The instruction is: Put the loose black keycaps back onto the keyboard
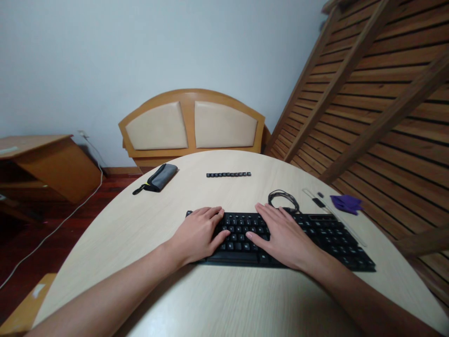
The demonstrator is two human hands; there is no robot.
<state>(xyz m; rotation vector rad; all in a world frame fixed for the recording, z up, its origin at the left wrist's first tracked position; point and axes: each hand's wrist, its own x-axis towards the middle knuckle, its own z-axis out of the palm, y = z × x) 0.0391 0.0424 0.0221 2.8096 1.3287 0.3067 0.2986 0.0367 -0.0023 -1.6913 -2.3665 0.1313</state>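
A black keyboard [242, 245] lies flat on the round table, close to me. My left hand [198, 234] rests over its left end, fingers stretched forward and thumb apart, hiding the keys beneath. Across the middle-right keys lies my right hand [282, 234], with its fingers extended and the thumb pointing left. Neither hand grips anything. Beyond the keyboard, a straight row of loose black keycaps [228, 174] sits on the table. A coiled black cable [283, 200] lies just behind the keyboard, near my right fingertips.
On the pale wooden table [140, 229], a grey zip pouch [162, 178] lies at the far left. To the right are a purple cloth [346, 204], a thin wire tool with a black handle [318, 202] and a long thin strip [345, 222]. A headboard [191, 119] stands behind.
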